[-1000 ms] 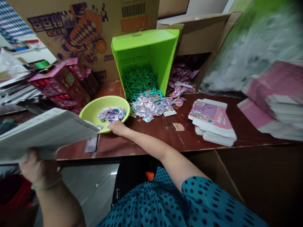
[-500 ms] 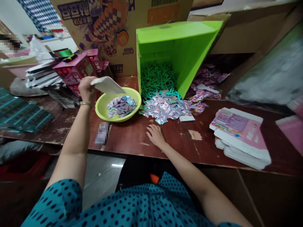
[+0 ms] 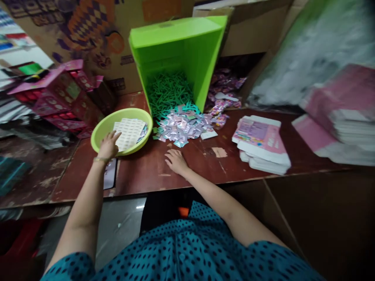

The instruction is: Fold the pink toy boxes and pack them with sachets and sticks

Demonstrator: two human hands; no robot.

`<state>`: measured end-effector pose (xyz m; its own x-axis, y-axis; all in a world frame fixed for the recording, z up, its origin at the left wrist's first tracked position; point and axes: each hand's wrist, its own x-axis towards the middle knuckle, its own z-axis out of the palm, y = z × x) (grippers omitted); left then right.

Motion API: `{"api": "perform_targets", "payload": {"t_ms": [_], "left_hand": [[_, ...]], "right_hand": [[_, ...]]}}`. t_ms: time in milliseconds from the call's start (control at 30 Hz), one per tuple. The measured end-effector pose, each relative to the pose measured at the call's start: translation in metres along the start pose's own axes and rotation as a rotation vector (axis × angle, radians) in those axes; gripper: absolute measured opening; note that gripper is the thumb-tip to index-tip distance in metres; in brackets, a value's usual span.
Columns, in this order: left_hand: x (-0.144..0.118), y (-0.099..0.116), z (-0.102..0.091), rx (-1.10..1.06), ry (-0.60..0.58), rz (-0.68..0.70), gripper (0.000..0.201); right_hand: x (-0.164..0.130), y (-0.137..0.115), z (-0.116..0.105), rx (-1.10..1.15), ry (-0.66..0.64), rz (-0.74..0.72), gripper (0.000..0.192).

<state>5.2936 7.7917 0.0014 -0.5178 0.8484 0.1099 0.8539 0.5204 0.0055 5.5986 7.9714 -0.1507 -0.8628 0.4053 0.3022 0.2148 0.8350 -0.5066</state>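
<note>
Nearest to me is the front edge of the bench point(image 3: 187, 177), a worn dark red board. My right hand point(image 3: 175, 160) lies flat on it, palm down, fingers spread and loose, gripping nothing; it rests just in front of the pile of small foil packets point(image 3: 183, 127).

A little further and to the left, my left hand point(image 3: 109, 145) reaches over the near rim of the yellow-green bowl point(image 3: 101, 132). Its fingers press on the edge of a white card sheet point(image 3: 128, 132) that lies tilted inside the bowl, on top of more packets; only a few of these show at the right side of the sheet. The hand touches the sheet from above, and I cannot tell whether the thumb goes under it for a real grip.

I judge that the step in hand is setting this sheet into the bowl. The next move, I think, calls for the right hand to go forward to the loose pile, which is near.

To the right lies a stack of flat pink cartons point(image 3: 262, 146). Behind the pile a green box point(image 3: 205, 54) stands tipped on its side, open toward me, full of thin green sticks point(image 3: 170, 91). Furthest back are big cardboard boxes point(image 3: 88, 31).
</note>
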Motion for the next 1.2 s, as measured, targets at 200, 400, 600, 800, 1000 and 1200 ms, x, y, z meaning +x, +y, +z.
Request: {"api": "perform_targets", "payload": {"t_ms": [200, 400, 600, 800, 1000, 1200], "left_hand": [[-0.039, 0.088, 0.054, -0.074, 0.235, 0.11, 0.059], [-0.018, 0.103, 0.067, -0.117, 0.35, 0.077, 0.061], [-0.048, 0.206, 0.093, -0.378, 0.278, 0.292, 0.046], [-0.084, 0.284, 0.111, -0.788, 0.025, 0.359, 0.04], [-0.113, 0.297, 0.114, -1.013, -0.18, 0.328, 0.035], [-0.141, 0.28, 0.092, -1.173, -0.205, 0.196, 0.034]], "right_hand": [[-0.011, 0.028, -0.059, -0.053, 0.033, 0.008, 0.032], [-0.081, 0.157, -0.193, -0.471, 0.213, 0.726, 0.066], [-0.125, 0.2, -0.219, -0.56, 0.069, 0.705, 0.053], [-0.118, 0.181, -0.24, -0.543, -0.018, 0.743, 0.042], [-0.101, 0.15, -0.215, -0.632, 0.105, 0.881, 0.049], [-0.106, 0.136, -0.284, -0.648, 0.171, 0.899, 0.032]]}}
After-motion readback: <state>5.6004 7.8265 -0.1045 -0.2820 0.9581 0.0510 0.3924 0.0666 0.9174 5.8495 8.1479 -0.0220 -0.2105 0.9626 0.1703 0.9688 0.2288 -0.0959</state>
